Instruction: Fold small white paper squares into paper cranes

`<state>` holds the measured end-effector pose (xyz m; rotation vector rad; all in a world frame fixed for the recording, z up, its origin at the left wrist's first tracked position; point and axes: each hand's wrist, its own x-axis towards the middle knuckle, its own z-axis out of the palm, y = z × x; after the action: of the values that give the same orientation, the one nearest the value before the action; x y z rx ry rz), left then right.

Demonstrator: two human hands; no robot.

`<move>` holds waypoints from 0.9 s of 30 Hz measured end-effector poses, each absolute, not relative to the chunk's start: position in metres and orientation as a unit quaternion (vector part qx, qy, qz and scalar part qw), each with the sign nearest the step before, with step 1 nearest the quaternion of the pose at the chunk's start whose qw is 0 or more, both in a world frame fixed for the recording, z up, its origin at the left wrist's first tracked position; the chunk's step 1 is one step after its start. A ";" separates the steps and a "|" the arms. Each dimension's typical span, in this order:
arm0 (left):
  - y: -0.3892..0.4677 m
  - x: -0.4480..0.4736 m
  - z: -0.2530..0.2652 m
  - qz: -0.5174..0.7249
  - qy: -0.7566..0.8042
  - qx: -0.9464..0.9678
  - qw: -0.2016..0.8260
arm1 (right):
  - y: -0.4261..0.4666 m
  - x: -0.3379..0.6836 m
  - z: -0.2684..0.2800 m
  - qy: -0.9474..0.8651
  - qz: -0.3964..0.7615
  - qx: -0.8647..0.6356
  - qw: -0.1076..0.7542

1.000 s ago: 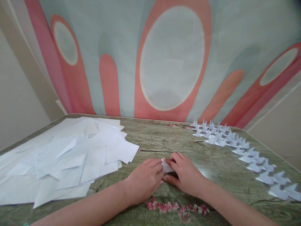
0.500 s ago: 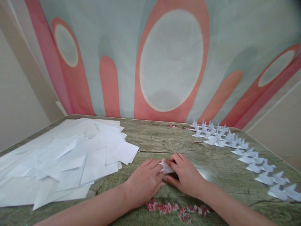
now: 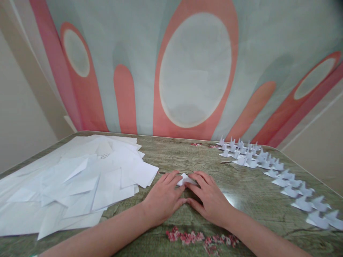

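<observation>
A small folded piece of white paper lies on the wood-patterned table between my two hands. My left hand covers its left side, fingertips pressed on it and the thumb bent below. From the other side, my right hand presses its fingers onto the paper's right part. Both thumbs nearly meet just nearer to me than the paper. Only the paper's pointed top and middle show; fingers hide the rest.
A spread heap of white paper sheets covers the table's left side. Along the right edge stand several folded white paper figures in rows. The table meets a wall with a coral and grey-green printed cloth.
Both hands have shifted slightly, with fingers reaching farther out over the paper. The thumbs have drawn back from it, and more of the paper's pointed top shows.
</observation>
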<state>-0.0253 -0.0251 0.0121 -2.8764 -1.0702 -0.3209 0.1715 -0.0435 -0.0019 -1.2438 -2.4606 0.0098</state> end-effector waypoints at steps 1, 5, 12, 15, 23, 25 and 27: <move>-0.025 -0.025 0.012 -0.105 -0.347 -0.931 0.027 | -0.044 0.171 -0.002 -0.877 0.000 -0.441 0.190; -0.026 -0.025 0.012 -0.107 -0.352 -0.930 0.017 | -0.045 0.171 -0.003 -0.881 -0.009 -0.436 0.183; -0.027 -0.026 0.011 -0.117 -0.349 -0.930 0.007 | -0.046 0.169 -0.004 -0.883 -0.031 -0.436 0.170; -0.026 -0.027 0.013 -0.120 -0.348 -0.930 0.004 | -0.047 0.169 -0.004 -0.883 -0.042 -0.436 0.171; -0.025 -0.028 0.015 -0.126 -0.345 -0.930 -0.012 | -0.048 0.165 -0.009 -0.879 -0.063 -0.434 0.187; -0.025 -0.028 0.015 -0.126 -0.346 -0.930 -0.014 | -0.048 0.164 -0.009 -0.879 -0.063 -0.434 0.185; -0.026 -0.028 0.015 -0.125 -0.345 -0.930 -0.019 | -0.047 0.164 -0.008 -0.879 -0.065 -0.434 0.185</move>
<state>-0.0281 -0.0256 0.0149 -2.9573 -1.0963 -0.3978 0.1639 -0.0473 -0.0085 -1.2225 -2.4787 -0.1818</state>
